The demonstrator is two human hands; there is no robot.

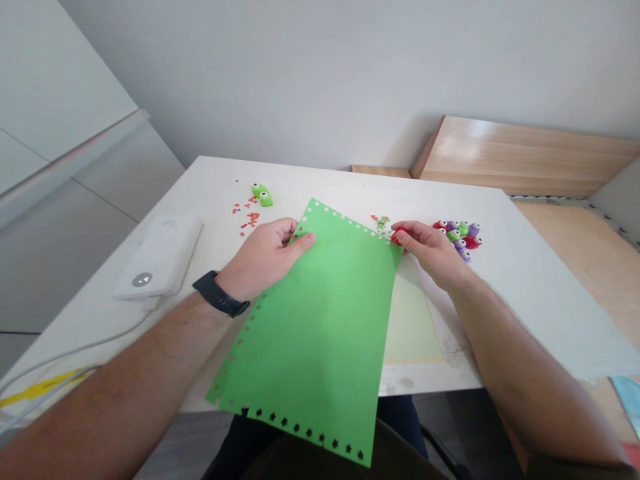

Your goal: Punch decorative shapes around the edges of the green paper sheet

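Note:
A green sheet of paper [330, 320] is tilted above the desk's near edge. Small star-shaped holes line its top, left and bottom edges; the right edge is plain. My left hand [267, 257] pinches the sheet's upper left side, thumb on top. In my right hand [433, 250] is a small red paper punch [399, 236], mostly covered by the fingers, at the sheet's upper right corner. Whether the corner sits inside the punch I cannot tell. Green and red paper bits [381, 222] lie just beyond that corner.
Several red, purple and green pieces with eyes [463, 235] cluster right of my right hand. A green one [262, 195] lies far left near red paper bits [253, 219]. A white power bank [163, 257] with a cable sits left. Pale yellow paper [413, 320] lies under the green sheet.

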